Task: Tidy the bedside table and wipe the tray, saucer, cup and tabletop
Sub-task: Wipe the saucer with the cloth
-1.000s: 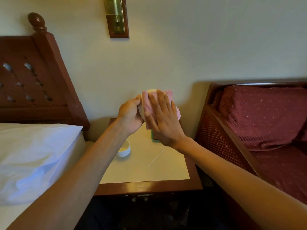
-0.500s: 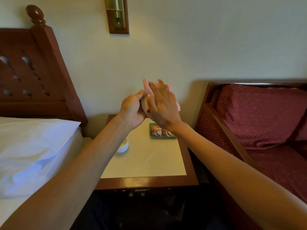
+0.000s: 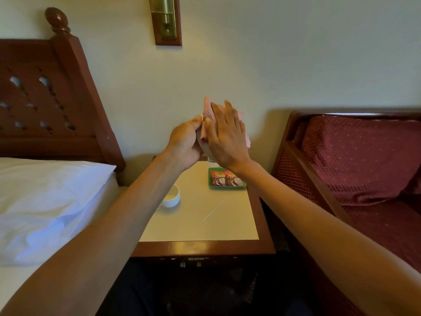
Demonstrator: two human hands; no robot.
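Above the bedside table [image 3: 198, 226], my left hand [image 3: 185, 144] grips a pale saucer [image 3: 204, 148] by its edge, tilted almost upright. Only a shadowed sliver of the saucer shows between my hands. My right hand [image 3: 227, 137] lies flat with straight fingers on a pink waffle cloth [image 3: 207, 108], pressing it against the saucer's face. A white cup [image 3: 171, 197] stands on the tabletop at the left, partly behind my left forearm. A small green tray [image 3: 227, 186] with sachets sits at the back right.
A thin white stick [image 3: 213, 211] lies on the tabletop in the middle. A bed with a white pillow [image 3: 45, 201] adjoins the table on the left, and a wooden chair with red cushions [image 3: 355, 156] on the right. A brass wall fitting [image 3: 165, 19] hangs above.
My hands, saucer and cloth rose a little and the saucer turned more edge-on. My right hand slid the cloth across it, and the green tray came into view below.
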